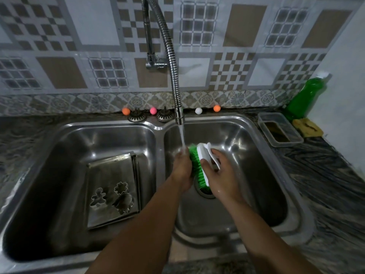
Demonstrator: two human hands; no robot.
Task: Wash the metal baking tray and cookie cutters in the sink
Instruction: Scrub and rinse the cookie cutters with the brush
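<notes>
The fingers of the left hand (182,169) were hidden behind the green bristles of the scrub brush (199,165), so whether they curled or lay flat could not be told; the hand itself sat pressed against the bristles, directly under the stream of water (182,140) falling from the flexible faucet (173,66). The drain of the right basin (256,151) was mostly covered by the brush and both wrists. The right hand (218,171) gripped the white back of the brush, thumb on the near side and fingers wrapped over its handle, holding it tilted on edge above the basin. Both forearms reached in from the lower edge of the view.

The metal baking tray (110,175) lay in the left basin (39,175), leaning slightly against the divider, with three cookie cutters (118,196) resting on it: a gingerbread figure, a flower and a third shape too dim to name. On the counter (325,175) to the right stood a green soap bottle (306,95), a clear plastic container (280,129) and a yellow sponge (308,127). Small coloured balls (153,110) and two strainers (137,116) lined the sink's back edge.
</notes>
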